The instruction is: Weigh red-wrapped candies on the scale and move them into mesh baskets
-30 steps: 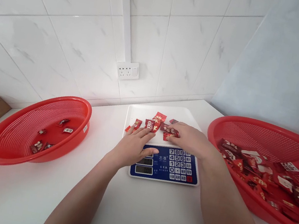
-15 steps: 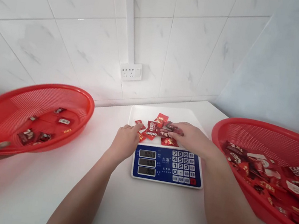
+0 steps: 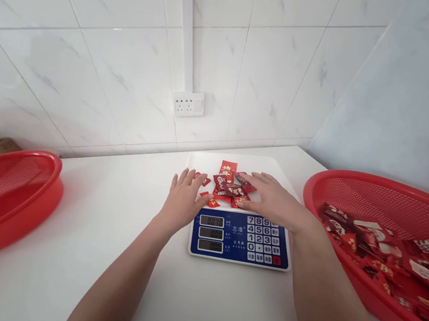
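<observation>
A small heap of red and dark-red wrapped candies lies on the white pan of a digital scale with a blue keypad panel. At the heap's left side, my left hand has its fingers apart, with the thumb and index finger at candies near the pan's front left. From the right, my right hand reaches over the pan, fingers spread, its tips touching the heap's right edge. Neither hand grips a candy. The upper display reads a small number that is hard to make out.
To the right stands a red plastic basket with many wrapped candies. Another red basket is at the far left, cut off by the picture's edge. A cardboard box shows behind it. A wall socket is above the table's back edge.
The left basket has moved left and down, and the other person's hand beside it is gone. My left hand's fingers have spread. My right hand has opened, and the candies on the pan have shifted.
</observation>
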Tool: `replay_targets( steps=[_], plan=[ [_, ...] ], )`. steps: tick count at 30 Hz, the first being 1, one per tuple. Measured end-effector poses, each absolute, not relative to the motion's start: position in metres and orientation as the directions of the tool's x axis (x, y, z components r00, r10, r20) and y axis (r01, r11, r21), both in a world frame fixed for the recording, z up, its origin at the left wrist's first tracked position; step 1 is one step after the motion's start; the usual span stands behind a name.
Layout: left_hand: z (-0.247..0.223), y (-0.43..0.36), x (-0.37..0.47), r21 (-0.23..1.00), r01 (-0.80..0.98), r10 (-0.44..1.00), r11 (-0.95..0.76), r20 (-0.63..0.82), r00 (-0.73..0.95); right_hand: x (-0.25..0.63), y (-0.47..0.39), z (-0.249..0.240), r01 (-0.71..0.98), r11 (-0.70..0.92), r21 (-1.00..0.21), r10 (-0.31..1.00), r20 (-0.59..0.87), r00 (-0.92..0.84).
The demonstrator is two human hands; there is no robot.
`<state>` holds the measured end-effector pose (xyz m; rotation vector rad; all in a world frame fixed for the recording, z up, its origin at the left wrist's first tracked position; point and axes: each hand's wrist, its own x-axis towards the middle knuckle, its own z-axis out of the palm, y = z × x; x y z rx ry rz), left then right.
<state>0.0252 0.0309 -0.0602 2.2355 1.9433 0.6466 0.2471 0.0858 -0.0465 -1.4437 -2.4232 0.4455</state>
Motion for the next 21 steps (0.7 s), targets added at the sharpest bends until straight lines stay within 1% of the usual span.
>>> replay_targets(
  steps=[3, 8, 11, 14, 16, 18, 19, 20, 21],
  plan=[
    [-0.062, 0.031, 0.026, 0.363, 0.916, 0.977, -0.172, 0.180, 0.112, 0.244, 0.086, -0.049, 0.775, 0.437, -0.457, 0.880, 0.036, -0.474],
    [-0.059, 0.030, 0.029, 0.379, 0.889, 0.965, -0.256, 0.155, 0.212, 0.238, 0.083, -0.049, 0.755, 0.458, -0.470, 0.870, 0.061, -0.490],
    [-0.055, 0.032, 0.016, 0.338, 0.919, 0.969, -0.204, 0.206, 0.140, 0.242, 0.082, -0.045, 0.751, 0.463, -0.471, 0.868, 0.069, -0.492],
    [-0.053, 0.030, -0.021, 0.236, 0.971, 0.957, -0.037, 0.288, -0.034, 0.249, 0.080, -0.038, 0.760, 0.457, -0.463, 0.877, 0.090, -0.473],
    [-0.052, 0.020, -0.058, 0.120, 0.985, 0.939, 0.126, 0.305, -0.158, 0.253, 0.077, -0.033, 0.777, 0.436, -0.454, 0.891, 0.098, -0.443],
    [-0.051, 0.005, -0.099, -0.018, 0.951, 0.913, 0.310, 0.283, -0.293, 0.256, 0.075, -0.029, 0.796, 0.409, -0.446, 0.906, 0.095, -0.412],
    [-0.049, -0.005, -0.118, -0.063, 0.914, 0.885, 0.400, 0.287, -0.368, 0.257, 0.075, -0.027, 0.805, 0.396, -0.443, 0.913, 0.095, -0.397],
    [-0.047, -0.014, -0.134, -0.088, 0.870, 0.851, 0.486, 0.277, -0.447, 0.257, 0.075, -0.025, 0.810, 0.387, -0.440, 0.918, 0.100, -0.384],
    [-0.045, -0.023, -0.148, -0.099, 0.830, 0.824, 0.549, 0.232, -0.517, 0.256, 0.075, -0.024, 0.813, 0.386, -0.437, 0.919, 0.109, -0.378]
  ],
)
